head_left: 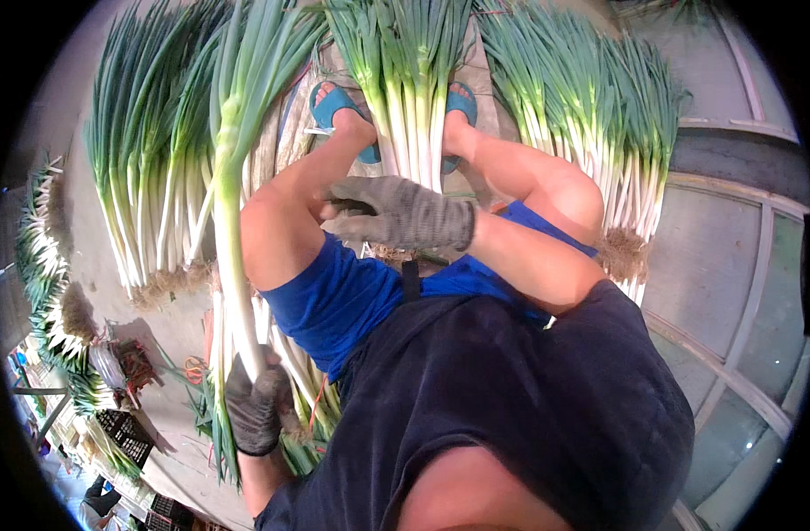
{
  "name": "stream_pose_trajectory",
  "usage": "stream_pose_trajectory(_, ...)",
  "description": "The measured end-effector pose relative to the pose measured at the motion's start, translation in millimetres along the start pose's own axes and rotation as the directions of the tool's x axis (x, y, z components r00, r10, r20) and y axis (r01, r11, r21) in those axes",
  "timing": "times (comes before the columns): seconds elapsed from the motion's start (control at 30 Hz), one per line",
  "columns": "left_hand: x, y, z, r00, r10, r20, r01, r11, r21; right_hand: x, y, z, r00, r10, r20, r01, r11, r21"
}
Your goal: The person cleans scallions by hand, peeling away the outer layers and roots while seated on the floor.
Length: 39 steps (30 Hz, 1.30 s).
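Observation:
My left hand (257, 405), in a grey knit glove, is closed around the lower white stalk of a large Welsh onion (229, 206). The onion stands tilted past my knee, its green leaves away from me. In front of my body, my right hand (405, 214), gloved alike, is held with fingers and thumb apart and nothing seen between them. Below that hand a bunch of Welsh onions (411, 126) lies between my feet; the glove hides part of its stalks. More onion stalks (305, 378) lie beside my left hip.
A row of onions (146, 192) lies on the left, and another pile (584, 113) on the right. Bundled onions (63, 332) line the far left, near black crates (125, 435). Framed panels (703, 265) stand on the right. A person (99, 504) is at the lower left.

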<state>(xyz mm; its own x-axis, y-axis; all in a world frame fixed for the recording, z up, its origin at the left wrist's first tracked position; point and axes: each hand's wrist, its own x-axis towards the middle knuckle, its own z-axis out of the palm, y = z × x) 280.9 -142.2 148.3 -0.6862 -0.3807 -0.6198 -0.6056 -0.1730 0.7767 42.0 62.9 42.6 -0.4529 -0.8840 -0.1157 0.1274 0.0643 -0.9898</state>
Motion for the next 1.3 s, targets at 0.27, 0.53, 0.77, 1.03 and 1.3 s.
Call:
stream_pose_trajectory(0.27, 73, 45, 111, 0.912, 0.124, 0.39, -0.01, 0.959, -0.282, 43, -90, -41, 0.967, -0.22, -0.128, 0.241, 0.952, 0.189)
stream_pose_trajectory(0.53, 220, -44, 221, 0.909, 0.404, 0.104, -0.41, 0.819, 0.401, 114, -2, -175, 0.85, -0.046, -0.525, -0.283, 0.8, -0.529)
stream_pose_trajectory(0.77, 266, -139, 252, 0.998, 0.039, 0.046, -0.058, 0.825, 0.562, 142, 155, -200, 0.818, 0.163, -0.551, -0.518, 0.626, -0.583)
stream_pose_trajectory(1.03, 299, -161, 252, 0.957, -0.289, 0.01, 0.227, 0.773, 0.592, 139, 211, -182, 0.734, 0.374, -0.567, -0.674, 0.503, -0.541)
stream_pose_trajectory(1.3, 331, -198, 277, 0.976, -0.206, -0.067, 0.199, 0.735, 0.649, 134, 221, -177, 0.7, 0.316, -0.64, -0.705, 0.447, -0.55)
